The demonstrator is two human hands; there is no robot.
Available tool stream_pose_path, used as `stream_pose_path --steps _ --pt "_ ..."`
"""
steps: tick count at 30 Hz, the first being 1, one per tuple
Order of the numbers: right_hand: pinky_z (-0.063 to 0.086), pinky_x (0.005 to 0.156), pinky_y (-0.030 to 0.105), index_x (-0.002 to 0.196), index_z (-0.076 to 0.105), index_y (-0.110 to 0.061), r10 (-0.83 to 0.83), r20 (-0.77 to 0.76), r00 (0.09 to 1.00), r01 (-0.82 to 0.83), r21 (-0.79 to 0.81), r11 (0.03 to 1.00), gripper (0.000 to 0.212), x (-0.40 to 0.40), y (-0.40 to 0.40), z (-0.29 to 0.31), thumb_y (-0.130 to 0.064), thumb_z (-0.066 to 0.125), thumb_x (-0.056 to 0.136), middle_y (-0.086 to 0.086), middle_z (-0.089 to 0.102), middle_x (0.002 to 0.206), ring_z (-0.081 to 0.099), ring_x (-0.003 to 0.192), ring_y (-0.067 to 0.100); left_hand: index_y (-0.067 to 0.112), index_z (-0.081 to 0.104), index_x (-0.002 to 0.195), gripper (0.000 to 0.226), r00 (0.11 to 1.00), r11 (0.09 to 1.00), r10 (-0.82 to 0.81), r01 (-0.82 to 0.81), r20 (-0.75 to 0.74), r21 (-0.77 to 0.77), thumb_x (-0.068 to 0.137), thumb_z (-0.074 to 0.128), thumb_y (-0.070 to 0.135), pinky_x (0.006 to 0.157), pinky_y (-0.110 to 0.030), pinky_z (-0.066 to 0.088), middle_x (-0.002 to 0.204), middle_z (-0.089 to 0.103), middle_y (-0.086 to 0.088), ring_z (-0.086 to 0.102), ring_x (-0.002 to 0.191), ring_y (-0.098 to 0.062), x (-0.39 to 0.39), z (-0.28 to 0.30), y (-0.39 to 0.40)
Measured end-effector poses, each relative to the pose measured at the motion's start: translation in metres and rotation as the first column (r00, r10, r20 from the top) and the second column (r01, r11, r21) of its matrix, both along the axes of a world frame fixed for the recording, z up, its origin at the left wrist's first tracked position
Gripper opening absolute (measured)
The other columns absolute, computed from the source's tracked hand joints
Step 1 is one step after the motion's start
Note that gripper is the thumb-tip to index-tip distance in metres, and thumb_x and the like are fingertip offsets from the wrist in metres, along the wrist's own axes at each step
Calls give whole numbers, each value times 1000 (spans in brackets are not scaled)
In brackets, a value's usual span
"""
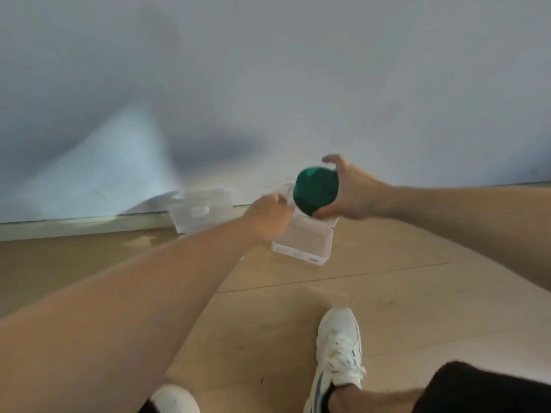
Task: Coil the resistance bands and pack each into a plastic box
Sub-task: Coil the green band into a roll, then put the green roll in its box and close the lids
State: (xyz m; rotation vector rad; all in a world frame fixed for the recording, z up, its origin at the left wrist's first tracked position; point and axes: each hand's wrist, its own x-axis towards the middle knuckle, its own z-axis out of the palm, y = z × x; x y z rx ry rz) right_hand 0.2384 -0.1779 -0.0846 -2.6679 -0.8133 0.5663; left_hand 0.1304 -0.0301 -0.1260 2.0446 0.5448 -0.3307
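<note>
Green coiled band (pixel 315 189) above open box (pixel 302 244)

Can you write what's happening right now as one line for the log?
right hand: holds coiled green band | left hand: grips open clear box lid | band: above box, not in

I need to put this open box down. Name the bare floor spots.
Bare wooden floor lies right of the open clear plastic box, and between it and the white sneaker. Crowded by the wall: a closed clear plastic box sits left of both hands.
</note>
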Motion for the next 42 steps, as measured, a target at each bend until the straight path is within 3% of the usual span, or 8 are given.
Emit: stream_pose_path --steps 3,8,12,17,33,36,39,42 --pt "49 68 29 135 31 -27 46 -18 999 -48 -135 990 96 30 6 -66 -47 88 61 3 52 118 52 101 24 11 39 153 56 945 948 -234 274 -227 163 100 57 19 87 -30 44 145 53 -10 56 124 -27 23 -72 10" --pt "61 80 39 118 38 -28 -126 -237 963 86 -171 982 80 55 8 -177 -48 88 59 2 53 115 57 100 22 25 29 159 73 933 933 -248 302 -261 196 95 64 13 92 -36 52 157 43 -9 58 122 -30 65 -162 14" --pt "60 84 36 116 40 -30 -284 -377 882 267 -97 959 79 60 8 -234 -47 88 55 1 51 115 55 104 22 22 43 153 61 911 890 -293 371 -291 265 95 61 12 102 -40 51 153 48 -5 57 127 -31 77 -204 17" --pt "56 90 40 122 41 -26 -372 -375 849 399 -7 917 77 63 10 -259 -41 89 63 -1 46 114 54 105 22 15 70 110 16 930 836 -285 360 -233 414 97 62 20 86 -42 56 107 66 -3 66 99 -27 61 -235 12" --pt "42 106 43 140 32 -14 -152 -233 961 62 -351 934 101 36 24 -291 -58 85 66 9 43 137 41 127 32 24 78 111 20 935 886 -336 354 -110 299 100 63 31 75 -21 43 118 69 2 65 101 -14 36 -248 -8" --pt "46 96 39 117 59 -14 22 -223 975 -138 -524 840 74 60 28 -266 -76 64 75 6 60 120 57 109 26 24 79 107 17 946 899 -300 322 -118 295 97 67 32 66 -18 37 113 72 2 62 89 -11 37 -252 -9" --pt "44 62 28 87 61 -20 -173 37 984 176 -319 931 40 84 25 -231 -59 54 91 -2 65 87 56 70 15 26 79 104 15 947 895 -294 320 -129 311 96 69 34 74 -25 46 112 72 2 67 94 -15 38 -252 -9" --pt "47 77 33 120 57 -21 -578 -128 806 590 102 801 38 116 11 -224 -51 50 98 -3 62 108 58 92 19 29 78 105 16 933 863 -327 359 -150 356 96 68 38 79 -29 52 115 72 6 68 99 -15 39 -252 -8"
